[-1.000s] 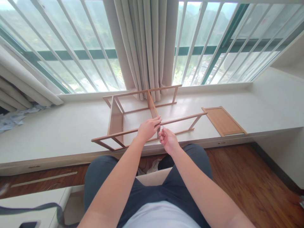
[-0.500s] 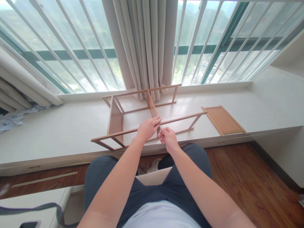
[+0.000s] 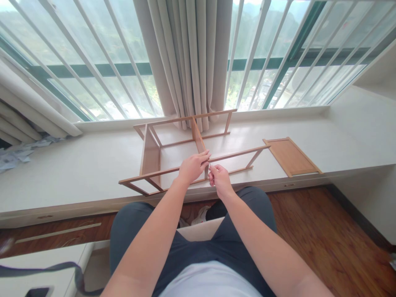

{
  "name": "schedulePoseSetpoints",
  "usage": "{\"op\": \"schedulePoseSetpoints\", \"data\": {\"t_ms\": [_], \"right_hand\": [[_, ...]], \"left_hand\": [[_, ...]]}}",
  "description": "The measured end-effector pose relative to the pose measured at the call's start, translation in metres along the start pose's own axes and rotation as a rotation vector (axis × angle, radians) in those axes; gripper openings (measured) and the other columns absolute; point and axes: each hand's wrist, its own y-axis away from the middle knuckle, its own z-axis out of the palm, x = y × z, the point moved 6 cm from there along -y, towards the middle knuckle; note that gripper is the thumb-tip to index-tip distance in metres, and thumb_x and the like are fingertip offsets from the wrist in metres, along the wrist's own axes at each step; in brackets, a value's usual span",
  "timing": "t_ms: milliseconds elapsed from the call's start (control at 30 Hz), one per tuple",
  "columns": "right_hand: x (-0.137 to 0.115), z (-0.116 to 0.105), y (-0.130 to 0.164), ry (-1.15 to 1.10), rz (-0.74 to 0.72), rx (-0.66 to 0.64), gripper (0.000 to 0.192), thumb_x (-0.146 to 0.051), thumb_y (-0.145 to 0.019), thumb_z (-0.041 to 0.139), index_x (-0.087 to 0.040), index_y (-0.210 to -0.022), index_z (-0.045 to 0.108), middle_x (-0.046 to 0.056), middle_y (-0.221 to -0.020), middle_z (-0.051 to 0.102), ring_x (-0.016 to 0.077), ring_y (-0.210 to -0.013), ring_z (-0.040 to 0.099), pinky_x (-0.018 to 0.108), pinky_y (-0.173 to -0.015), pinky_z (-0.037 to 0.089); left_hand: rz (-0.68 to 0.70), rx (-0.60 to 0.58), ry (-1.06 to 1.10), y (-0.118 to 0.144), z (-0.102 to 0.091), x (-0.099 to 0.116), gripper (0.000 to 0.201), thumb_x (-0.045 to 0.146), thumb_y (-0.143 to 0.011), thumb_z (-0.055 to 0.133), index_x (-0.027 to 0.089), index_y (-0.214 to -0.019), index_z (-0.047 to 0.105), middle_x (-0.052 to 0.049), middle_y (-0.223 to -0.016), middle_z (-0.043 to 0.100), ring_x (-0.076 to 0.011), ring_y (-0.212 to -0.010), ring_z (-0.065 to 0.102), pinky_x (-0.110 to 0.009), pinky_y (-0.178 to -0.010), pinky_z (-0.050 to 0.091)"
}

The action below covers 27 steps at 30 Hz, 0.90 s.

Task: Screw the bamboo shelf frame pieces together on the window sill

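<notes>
A brown wooden shelf frame (image 3: 150,152) lies on its side on the white window ledge, with two panels set across its rails. My left hand (image 3: 194,166) is closed around the near upper rail, where the middle shelf panel (image 3: 198,137) meets it. Just to the right and lower, my right hand (image 3: 219,177) pinches something small and thin against that same joint. It looks pale, perhaps metal, and the fingers mostly hide it. A separate wooden panel (image 3: 292,156) lies flat by the frame's right end.
The white ledge (image 3: 93,169) runs along barred windows, its front edge close to my knees. A grey curtain (image 3: 188,62) hangs behind the frame and touches it. Papers (image 3: 18,154) lie at far left. Lower left, a white table (image 3: 46,258) holds a dark strap (image 3: 37,272).
My right hand's fingers have turned slightly at the joint. My left hand, the frame and the loose panel stay where they were.
</notes>
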Motion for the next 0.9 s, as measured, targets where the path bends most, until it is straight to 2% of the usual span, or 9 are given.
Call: {"op": "schedulePoseSetpoints", "data": {"t_ms": [267,433,533,733,900], "right_hand": [[0.002,0.002,-0.002,0.001,-0.003,-0.002,0.031,-0.046,-0.079,0.067,-0.022,-0.079,0.048,-0.004,-0.05,0.06,0.0077,-0.034,0.043,0.018,-0.032,0.027],[0.002,0.005,-0.001,-0.046,-0.002,-0.007,0.03,-0.045,-0.081,0.067,-0.022,-0.081,0.048,-0.005,-0.05,0.059,0.0068,-0.033,0.039,0.019,-0.032,0.027],[0.005,0.007,0.0,-0.17,0.083,-0.041,0.028,-0.041,-0.082,0.068,-0.021,-0.081,0.049,-0.004,-0.054,0.061,0.0068,-0.036,0.04,0.019,-0.034,0.029],[0.009,0.018,0.006,-0.574,0.358,-0.162,0.013,-0.021,-0.089,0.063,-0.019,-0.081,0.054,-0.006,-0.06,0.056,0.0045,-0.039,0.034,0.016,-0.036,0.029],[0.005,0.025,0.009,-0.715,0.437,-0.225,0.017,-0.013,-0.094,0.054,-0.02,-0.079,0.055,-0.006,-0.059,0.054,0.0068,-0.039,0.03,0.017,-0.035,0.03]], "left_hand": [[0.014,0.011,0.001,0.0,0.001,-0.001,0.042,0.031,-0.096,0.05,0.04,-0.136,0.058,0.009,-0.15,0.048,-0.0187,-0.128,0.056,-0.033,-0.101,0.049],[-0.01,-0.001,-0.002,0.0,0.0,-0.001,0.042,0.032,-0.096,0.05,0.041,-0.136,0.058,0.009,-0.15,0.048,-0.0195,-0.129,0.055,-0.033,-0.102,0.049],[-0.016,-0.003,0.0,-0.001,0.0,-0.001,0.042,0.032,-0.096,0.05,0.041,-0.135,0.058,0.009,-0.15,0.049,-0.0196,-0.128,0.056,-0.033,-0.101,0.049],[-0.003,0.004,0.003,-0.001,0.0,0.0,0.042,0.031,-0.095,0.052,0.04,-0.135,0.059,0.008,-0.149,0.049,-0.0194,-0.128,0.056,-0.034,-0.102,0.049],[-0.015,-0.002,0.003,-0.001,0.0,-0.001,0.042,0.032,-0.095,0.052,0.04,-0.136,0.058,0.008,-0.149,0.049,-0.0196,-0.127,0.056,-0.034,-0.104,0.048]]}}
